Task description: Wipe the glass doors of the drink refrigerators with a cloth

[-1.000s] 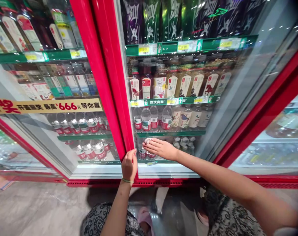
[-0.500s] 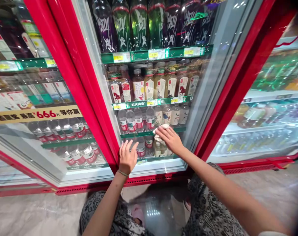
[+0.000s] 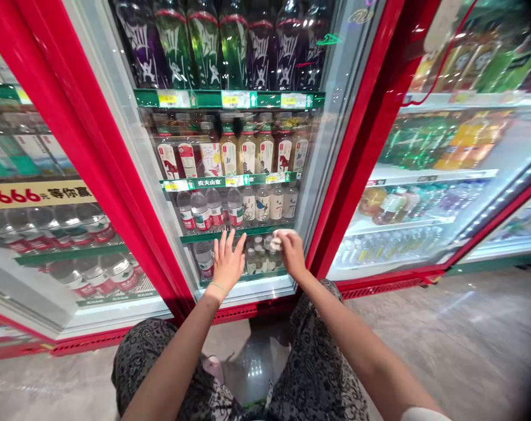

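Spread fingers mark my left hand (image 3: 228, 260), which is in front of the lower part of the glass door (image 3: 257, 286) of a drinks fridge; whether it touches the glass I cannot tell. My right hand (image 3: 293, 254) has its fingers closed on a crumpled white cloth (image 3: 278, 240), near the glass low on the right side. Some of the cloth is hidden by the fingers. Behind the glass, the water bottles (image 3: 199, 211) and tea bottles (image 3: 248, 153) stand in rows on green-edged shelves (image 3: 208, 182).
Red door frames (image 3: 357, 134) border the fridge on both sides. To the right another lit fridge (image 3: 423, 175) holds bottles, with a red cord (image 3: 436, 82) hanging by it. A yellow banner (image 3: 37, 195) crosses the left door. Below lies grey tiled floor (image 3: 423, 333).
My view has shifted to the right. The right hand has gone from flat on the cloth to fingers curled around it. My left hand has spread its fingers and moved rightward across the door.
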The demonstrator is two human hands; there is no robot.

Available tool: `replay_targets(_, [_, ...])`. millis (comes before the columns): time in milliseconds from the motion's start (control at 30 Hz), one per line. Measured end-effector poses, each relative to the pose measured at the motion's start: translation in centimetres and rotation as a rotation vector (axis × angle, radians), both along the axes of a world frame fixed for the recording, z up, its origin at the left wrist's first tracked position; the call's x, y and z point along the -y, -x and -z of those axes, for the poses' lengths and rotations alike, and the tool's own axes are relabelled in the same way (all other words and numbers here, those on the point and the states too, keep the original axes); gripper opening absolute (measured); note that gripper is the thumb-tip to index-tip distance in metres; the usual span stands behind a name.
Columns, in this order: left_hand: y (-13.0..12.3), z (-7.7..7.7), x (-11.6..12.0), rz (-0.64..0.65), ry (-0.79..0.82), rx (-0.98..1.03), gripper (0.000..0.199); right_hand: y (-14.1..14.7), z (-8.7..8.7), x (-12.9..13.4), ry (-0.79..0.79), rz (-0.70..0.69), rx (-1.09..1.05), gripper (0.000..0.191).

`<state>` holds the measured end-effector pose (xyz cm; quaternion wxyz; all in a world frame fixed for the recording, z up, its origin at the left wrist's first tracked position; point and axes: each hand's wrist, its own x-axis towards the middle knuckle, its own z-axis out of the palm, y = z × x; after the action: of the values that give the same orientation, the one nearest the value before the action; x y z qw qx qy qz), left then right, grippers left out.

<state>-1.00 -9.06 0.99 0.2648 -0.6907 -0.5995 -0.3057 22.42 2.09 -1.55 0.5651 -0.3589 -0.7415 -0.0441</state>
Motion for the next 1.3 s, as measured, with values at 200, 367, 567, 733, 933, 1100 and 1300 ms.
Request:
replay_targets(200, [-2.1, 1.5, -0.7, 0.017, 0.051, -0.065, 0.068, -1.3, -1.0, -2.0, -0.037, -0.043, 0.063, 0.039])
replay_targets(367, [-0.2, 1.7, -0.3, -0.065, 0.049, -0.058, 0.066, -3.1, 0.1, -1.7, -0.005, 0.142, -0.121, 0.039])
replay_targets(567, [0.5, 2.6, -0.6, -0.071, 0.066, -0.068, 0.065, -4.8, -1.3, -2.8, 0.008, 0.105, -0.061, 0.029])
replay_targets(733, [1.0, 3.9, -1.0, -0.119, 0.107, -0.101, 0.064, -5.9, -0.2, -2.6, 0.049, 0.258, -0.163, 0.032])
replay_targets(933, [1.6, 4.9, -1.7, -0.107, 0.139, -0.047, 0.063, -5.7, -0.5, -2.5, 0.055, 0.123, -0.014, 0.024])
replay_targets(1100, [1.4, 5.2, -2.1, -0.119, 0.143, -0.066, 0.062, -4.8, 0.5, -2.6, 0.061, 0.339, -0.268, 0.034])
replay_targets(1300, [1.4, 5.1, -1.9, -0.116, 0.130, -0.058, 0.067, -0.9, 1.4, -1.1, 0.080, 0.121, -0.016, 0.025])
